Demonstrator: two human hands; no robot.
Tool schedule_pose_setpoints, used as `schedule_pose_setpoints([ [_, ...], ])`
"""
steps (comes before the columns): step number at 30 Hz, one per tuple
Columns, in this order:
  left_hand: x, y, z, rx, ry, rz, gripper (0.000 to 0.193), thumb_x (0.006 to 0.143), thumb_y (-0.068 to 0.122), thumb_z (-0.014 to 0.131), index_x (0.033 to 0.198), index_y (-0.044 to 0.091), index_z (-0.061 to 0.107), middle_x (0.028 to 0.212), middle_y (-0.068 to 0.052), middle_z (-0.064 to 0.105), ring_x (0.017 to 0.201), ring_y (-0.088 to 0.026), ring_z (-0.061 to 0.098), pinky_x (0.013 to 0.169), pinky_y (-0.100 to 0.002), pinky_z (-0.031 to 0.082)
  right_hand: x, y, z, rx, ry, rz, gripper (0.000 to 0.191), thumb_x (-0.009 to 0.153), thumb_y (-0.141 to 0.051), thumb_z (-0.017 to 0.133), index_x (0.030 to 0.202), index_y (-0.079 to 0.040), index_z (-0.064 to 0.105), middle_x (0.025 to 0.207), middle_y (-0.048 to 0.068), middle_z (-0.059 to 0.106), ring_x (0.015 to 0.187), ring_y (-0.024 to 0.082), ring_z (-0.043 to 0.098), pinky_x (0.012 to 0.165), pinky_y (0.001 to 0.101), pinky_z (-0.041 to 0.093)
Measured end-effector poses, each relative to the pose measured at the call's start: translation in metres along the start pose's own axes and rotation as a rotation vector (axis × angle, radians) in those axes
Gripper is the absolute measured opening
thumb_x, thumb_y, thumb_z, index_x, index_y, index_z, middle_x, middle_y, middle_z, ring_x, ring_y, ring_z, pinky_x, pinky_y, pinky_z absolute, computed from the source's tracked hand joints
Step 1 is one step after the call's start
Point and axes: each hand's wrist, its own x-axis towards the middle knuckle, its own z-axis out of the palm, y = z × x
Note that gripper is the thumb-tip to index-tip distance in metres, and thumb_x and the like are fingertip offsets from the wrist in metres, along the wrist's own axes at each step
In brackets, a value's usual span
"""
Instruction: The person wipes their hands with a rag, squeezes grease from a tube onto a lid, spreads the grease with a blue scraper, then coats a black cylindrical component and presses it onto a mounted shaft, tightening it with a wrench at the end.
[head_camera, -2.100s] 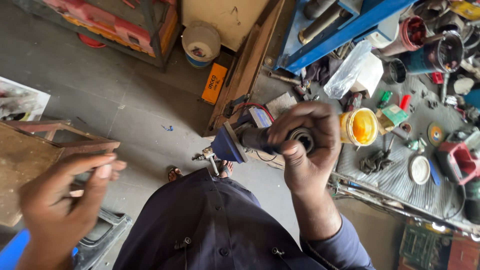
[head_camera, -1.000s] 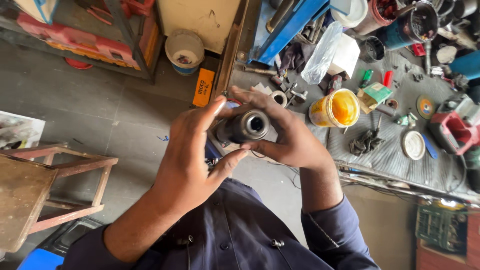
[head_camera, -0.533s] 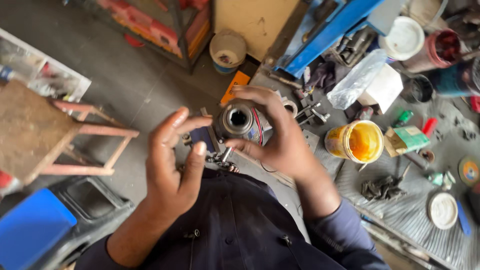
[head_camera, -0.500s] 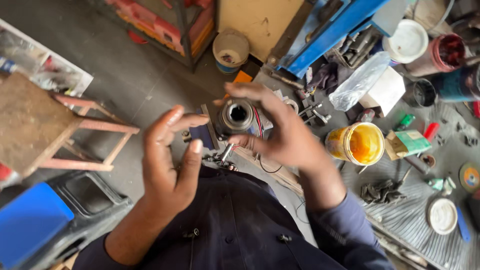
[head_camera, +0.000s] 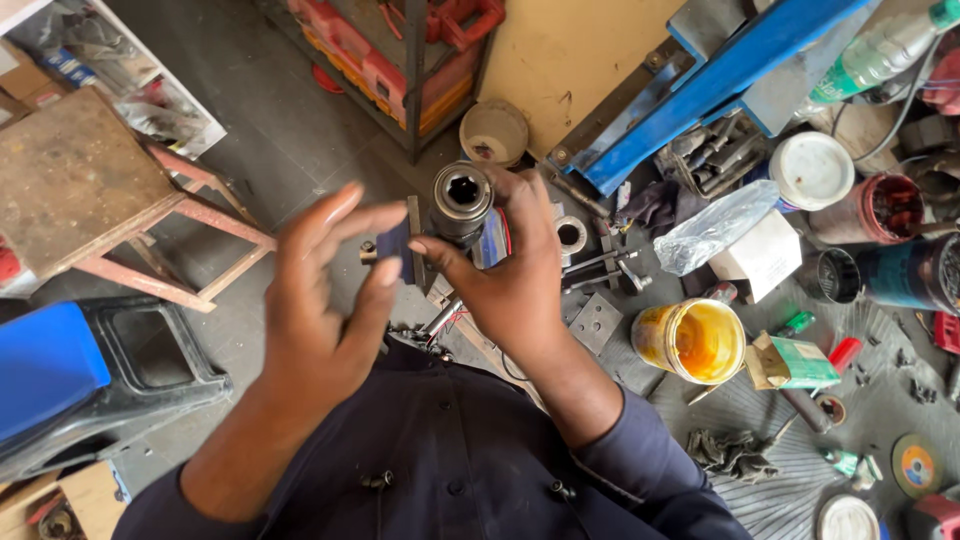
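L hand (head_camera: 320, 300) has pulled back off the metal chuck part (head_camera: 460, 200), fingers now spread, empty. R hand (head_camera: 515, 275) grips it upright, approx 12 o'clock of torso. Looks mid-job; yellow grease tub (head_camera: 690, 340) at 3 o'clock sits open, untouched.

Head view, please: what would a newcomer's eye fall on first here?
At centre, the right hand grips a dark metal cylinder, its hollow end facing the camera, while the left hand hovers open beside it. To the right, an open yellow tub glows among scattered tools on the floor.

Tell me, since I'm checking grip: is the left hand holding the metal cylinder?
No, the right hand grips the metal cylinder; the left hand is open beside it.
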Motion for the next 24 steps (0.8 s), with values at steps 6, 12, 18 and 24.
schedule_pose_setpoints([
  [6,0.030,0.010,0.013,0.144,-0.040,0.087,0.080,0.095,0.022,0.085,0.155,0.001,0.036,0.133,-0.016,0.064,0.119,-0.022,0.066,0.107,-0.036,0.055,0.043,0.018,-0.052,0.250,-0.443,-0.225,0.084,0.082,0.001,0.086,0.155,-0.006,0.044,0.150,0.009,0.057,0.141,0.024,0.058,0.123,0.0379,0.045],
  [12,0.039,0.014,0.015,0.048,-0.044,0.086,0.065,0.107,0.019,0.076,0.153,0.001,0.034,0.129,-0.016,0.062,0.117,-0.021,0.065,0.105,-0.034,0.054,0.065,0.041,-0.068,0.509,-0.767,-0.196,0.080,0.096,0.009,0.076,0.161,-0.005,0.033,0.158,0.010,0.051,0.145,0.022,0.055,0.127,0.0382,0.044],
  [18,0.031,0.014,0.023,-0.021,-0.047,-0.016,0.066,0.103,0.019,0.074,0.152,0.001,0.033,0.124,-0.016,0.065,0.114,-0.021,0.068,0.105,-0.036,0.056,0.017,0.010,-0.045,0.214,-0.278,-0.086,0.078,0.083,-0.002,0.086,0.150,-0.005,0.046,0.136,0.009,0.066,0.131,0.020,0.065,0.118,0.0345,0.048],
  [24,0.034,0.015,0.036,0.321,-0.029,0.078,0.093,0.087,0.030,0.098,0.152,0.003,0.037,0.115,-0.011,0.068,0.104,-0.020,0.072,0.092,-0.033,0.058,-0.021,0.004,-0.023,-0.095,0.119,-0.084,0.082,0.074,-0.005,0.094,0.141,-0.004,0.047,0.119,0.009,0.070,0.118,0.023,0.065,0.108,0.0362,0.045],
])
